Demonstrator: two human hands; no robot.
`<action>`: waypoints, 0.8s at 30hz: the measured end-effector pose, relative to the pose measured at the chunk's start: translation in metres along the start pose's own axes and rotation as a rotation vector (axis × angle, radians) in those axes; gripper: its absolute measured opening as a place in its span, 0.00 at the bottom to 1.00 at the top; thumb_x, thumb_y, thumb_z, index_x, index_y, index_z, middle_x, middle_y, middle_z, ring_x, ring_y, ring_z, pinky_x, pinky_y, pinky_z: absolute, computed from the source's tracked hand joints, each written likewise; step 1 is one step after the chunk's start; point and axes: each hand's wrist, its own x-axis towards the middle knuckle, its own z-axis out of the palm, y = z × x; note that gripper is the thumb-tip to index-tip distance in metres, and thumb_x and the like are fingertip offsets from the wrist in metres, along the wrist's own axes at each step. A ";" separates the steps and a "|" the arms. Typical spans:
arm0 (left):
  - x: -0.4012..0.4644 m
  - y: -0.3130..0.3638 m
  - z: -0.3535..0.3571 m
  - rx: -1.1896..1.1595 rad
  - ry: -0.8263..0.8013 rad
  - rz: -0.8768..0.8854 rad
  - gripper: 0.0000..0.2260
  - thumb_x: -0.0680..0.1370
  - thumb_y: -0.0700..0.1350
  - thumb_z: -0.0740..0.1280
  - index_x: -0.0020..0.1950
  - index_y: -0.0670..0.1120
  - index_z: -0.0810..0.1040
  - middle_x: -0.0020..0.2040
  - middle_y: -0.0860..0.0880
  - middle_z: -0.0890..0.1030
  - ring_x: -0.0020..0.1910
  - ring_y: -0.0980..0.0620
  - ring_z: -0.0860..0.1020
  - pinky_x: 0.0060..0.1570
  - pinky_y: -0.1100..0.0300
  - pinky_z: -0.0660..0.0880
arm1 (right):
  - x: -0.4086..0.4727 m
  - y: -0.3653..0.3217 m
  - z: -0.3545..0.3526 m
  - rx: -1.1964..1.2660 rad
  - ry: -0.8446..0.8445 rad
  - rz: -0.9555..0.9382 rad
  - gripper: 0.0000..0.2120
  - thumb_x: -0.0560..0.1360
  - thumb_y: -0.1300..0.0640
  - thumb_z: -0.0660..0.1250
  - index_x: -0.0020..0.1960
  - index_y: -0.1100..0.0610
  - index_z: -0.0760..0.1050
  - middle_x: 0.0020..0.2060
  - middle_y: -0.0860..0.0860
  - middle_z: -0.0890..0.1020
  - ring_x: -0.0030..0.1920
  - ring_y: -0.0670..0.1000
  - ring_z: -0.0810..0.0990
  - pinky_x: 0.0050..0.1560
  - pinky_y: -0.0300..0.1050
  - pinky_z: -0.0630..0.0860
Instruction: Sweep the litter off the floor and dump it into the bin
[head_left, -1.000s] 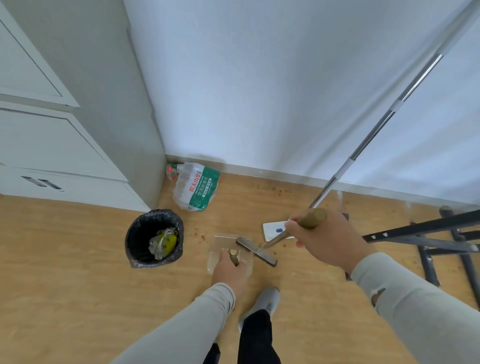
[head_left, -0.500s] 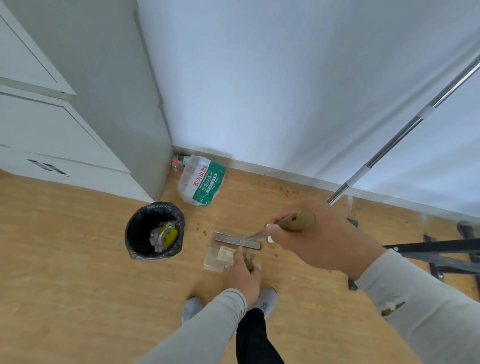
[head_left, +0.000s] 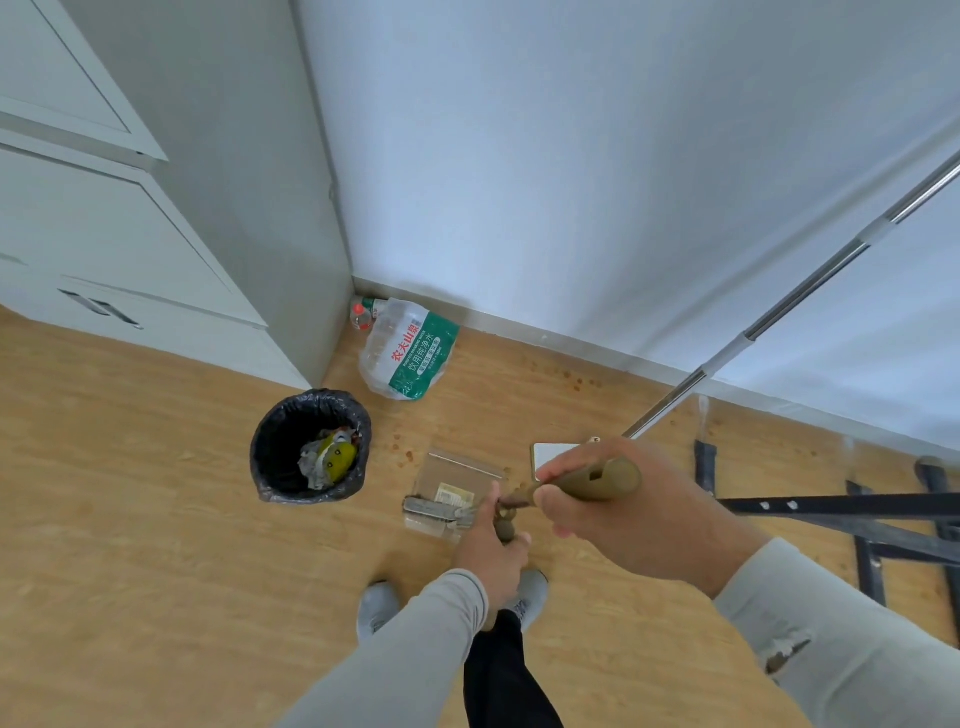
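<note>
The right hand (head_left: 623, 499) grips the olive handle of a small brush (head_left: 587, 480), its fingers (head_left: 558, 506) wrapped round it, and the brush head (head_left: 436, 510) lies across the near edge of a clear dustpan (head_left: 457, 483) on the wooden floor (head_left: 156, 519). The left hand (head_left: 491, 551) is clenched round the dustpan's handle (head_left: 505, 522), just in front of the person's grey shoes (head_left: 378, 605). A piece of paper litter (head_left: 456, 494) sits inside the dustpan, small brown crumbs (head_left: 402, 452) lie between it and the black-lined bin (head_left: 310, 447) to its left, and a large water bottle (head_left: 410, 353) lies by the wall.
</note>
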 end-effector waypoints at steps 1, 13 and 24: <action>0.000 0.000 -0.001 -0.016 0.000 0.010 0.32 0.80 0.45 0.67 0.78 0.66 0.57 0.53 0.46 0.84 0.30 0.55 0.78 0.39 0.58 0.80 | 0.000 -0.001 0.001 0.013 0.003 0.013 0.12 0.76 0.50 0.67 0.43 0.58 0.83 0.37 0.55 0.86 0.39 0.55 0.82 0.44 0.52 0.81; -0.009 0.004 -0.006 0.037 0.089 0.046 0.27 0.75 0.42 0.66 0.70 0.63 0.67 0.54 0.47 0.83 0.46 0.44 0.84 0.48 0.50 0.81 | -0.009 -0.011 0.018 0.060 0.054 0.031 0.14 0.76 0.49 0.66 0.44 0.58 0.84 0.35 0.56 0.87 0.38 0.57 0.84 0.41 0.54 0.83; -0.090 0.018 -0.069 0.359 -0.205 0.058 0.12 0.82 0.44 0.63 0.61 0.59 0.72 0.49 0.57 0.77 0.49 0.59 0.77 0.55 0.65 0.74 | -0.043 0.004 0.029 0.121 0.068 0.131 0.08 0.75 0.44 0.68 0.51 0.44 0.82 0.41 0.45 0.84 0.39 0.44 0.82 0.46 0.44 0.84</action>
